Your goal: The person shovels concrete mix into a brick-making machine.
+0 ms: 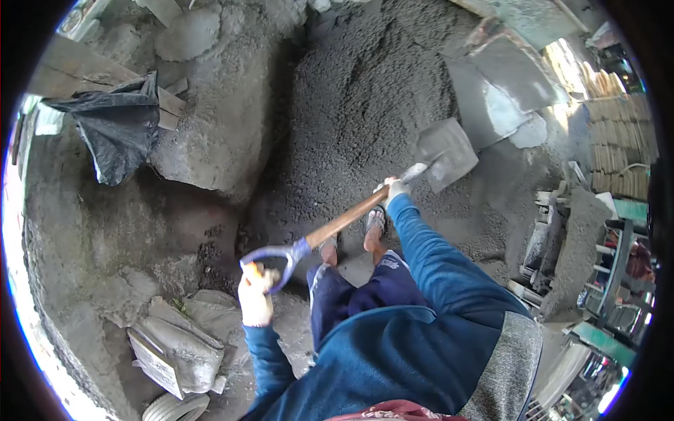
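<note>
A shovel with a wooden shaft (pixel 345 223) lies slantwise across the view in front of my body. My left hand (pixel 257 293), in a pale glove, is closed round the blue D-shaped handle (pixel 298 251). Near the metal end, my right hand (pixel 397 189), also gloved, grips the shaft. The flat grey blade (pixel 448 154) is at the upper right of my right hand, over the edge of a heap of dark, gravelly material (pixel 372 91). No load can be made out on the blade.
A concrete block (pixel 217 119) stands left of the heap, with a black plastic sheet (pixel 123 130) on it. Sacks (pixel 182 344) and a tire (pixel 175 408) lie lower left. Boards (pixel 551 231) and green metal framing (pixel 605 344) are at the right. My feet stand below the heap.
</note>
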### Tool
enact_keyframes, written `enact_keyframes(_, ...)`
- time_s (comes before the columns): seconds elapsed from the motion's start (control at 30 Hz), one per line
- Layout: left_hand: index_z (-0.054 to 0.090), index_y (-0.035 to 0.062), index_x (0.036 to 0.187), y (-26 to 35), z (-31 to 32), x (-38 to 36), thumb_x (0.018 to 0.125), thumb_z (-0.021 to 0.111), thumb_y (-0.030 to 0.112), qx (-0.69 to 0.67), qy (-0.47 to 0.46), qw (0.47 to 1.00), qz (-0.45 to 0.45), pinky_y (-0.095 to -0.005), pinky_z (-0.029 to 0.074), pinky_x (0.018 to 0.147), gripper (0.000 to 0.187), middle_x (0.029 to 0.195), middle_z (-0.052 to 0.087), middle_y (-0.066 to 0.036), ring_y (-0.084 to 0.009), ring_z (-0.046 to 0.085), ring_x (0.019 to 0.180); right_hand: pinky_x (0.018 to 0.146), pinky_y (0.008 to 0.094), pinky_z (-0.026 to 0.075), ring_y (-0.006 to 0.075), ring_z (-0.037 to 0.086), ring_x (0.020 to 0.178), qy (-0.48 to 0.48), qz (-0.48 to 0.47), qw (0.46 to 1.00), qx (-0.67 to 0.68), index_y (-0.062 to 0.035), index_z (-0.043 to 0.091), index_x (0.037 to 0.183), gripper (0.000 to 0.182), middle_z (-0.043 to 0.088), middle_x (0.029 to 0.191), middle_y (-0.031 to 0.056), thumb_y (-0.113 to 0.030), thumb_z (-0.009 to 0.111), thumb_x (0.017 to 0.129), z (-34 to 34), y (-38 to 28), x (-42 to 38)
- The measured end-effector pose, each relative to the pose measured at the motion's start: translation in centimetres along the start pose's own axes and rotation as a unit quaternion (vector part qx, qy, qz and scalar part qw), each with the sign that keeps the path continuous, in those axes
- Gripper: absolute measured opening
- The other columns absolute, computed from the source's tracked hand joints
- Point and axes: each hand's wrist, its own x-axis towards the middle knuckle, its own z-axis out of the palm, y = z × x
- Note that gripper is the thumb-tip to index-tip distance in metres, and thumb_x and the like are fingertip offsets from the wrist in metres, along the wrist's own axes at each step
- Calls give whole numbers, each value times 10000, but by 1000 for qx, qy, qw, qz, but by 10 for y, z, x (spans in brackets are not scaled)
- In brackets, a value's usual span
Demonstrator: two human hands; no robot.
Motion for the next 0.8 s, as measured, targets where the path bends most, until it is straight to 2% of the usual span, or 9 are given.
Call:
enact_keyframes(0.07, 579, 70, 1021, -38, -49, -31, 842, 666, 153, 156, 54, 986, -30, -299, 464, 656, 216, 824, 562, 9, -117, 559, 721, 609, 518, 528, 293, 617, 719, -11, 94, 995, -22, -89, 598, 934, 160, 610, 843, 108, -246, 568, 946, 17, 77, 0)
enact_keyframes(0.1, 578, 91, 958, -46, -65, -58, 896, 666, 278, 3, 75, 990, -116, -280, 433, 630, 216, 823, 559, 19, -92, 537, 730, 650, 454, 527, 266, 606, 730, -6, 150, 974, -171, -102, 614, 966, 202, 602, 846, 106, -295, 555, 954, 47, 42, -111)
enact_keyframes(0.17, 556, 204, 907, -79, -88, -133, 953, 604, 505, 5, 291, 952, -92, -281, 376, 584, 308, 773, 480, 70, -54, 469, 731, 618, 456, 566, 283, 637, 673, -66, 210, 958, -182, -92, 595, 992, 124, 613, 796, 99, -181, 583, 907, 19, 195, -82)
enact_keyframes(0.3, 595, 136, 1095, -81, -84, -211, 931, 576, 569, 27, 565, 815, -126, -362, 463, 754, 463, 955, 571, -52, -196, 558, 865, 479, 544, 539, 370, 626, 494, -235, 355, 881, -206, -85, 561, 785, 141, 561, 577, 165, -145, 562, 913, 5, 307, -231)
enact_keyframes(0.47, 586, 52, 1220, -143, -172, -243, 913, 566, 574, 236, 624, 742, -64, -439, 485, 904, 606, 1142, 597, -159, -317, 596, 1018, 507, 523, 531, 334, 618, 549, -123, 466, 843, -238, -107, 512, 876, 235, 561, 676, 100, 3, 703, 796, 44, 330, -250)
enact_keyframes(0.5, 584, 35, 1244, -165, -210, -230, 909, 564, 575, 335, 588, 737, 7, -455, 489, 934, 636, 1179, 602, -181, -341, 603, 1049, 482, 436, 493, 252, 570, 500, -162, 207, 920, -291, -114, 502, 807, 167, 534, 637, 61, -39, 640, 862, 53, 363, -216)
enact_keyframes(0.57, 571, -25, 1255, -199, -201, -124, 957, 534, 438, 662, 394, 626, 119, -454, 513, 923, 551, 1221, 595, -200, -335, 618, 1066, 478, 422, 437, 223, 508, 494, -203, 164, 927, -268, -125, 502, 743, 174, 478, 595, 32, -150, 574, 899, 96, 280, -90)
enact_keyframes(0.67, 604, 44, 1063, -183, -59, 24, 985, 532, 475, 209, 441, 873, 14, -363, 490, 713, 443, 1028, 585, -52, -191, 562, 874, 513, 503, 465, 271, 521, 556, -143, 361, 919, -71, -115, 495, 921, 100, 505, 655, 77, -207, 530, 941, 117, 247, 114)
enact_keyframes(0.8, 557, 164, 977, -182, -53, 29, 971, 547, 541, 9, 464, 884, -63, -309, 375, 545, 376, 900, 512, 5, -126, 473, 739, 597, 552, 516, 268, 550, 622, -112, 300, 944, -76, -143, 525, 956, 87, 553, 790, 68, -203, 580, 926, 101, 240, 83)
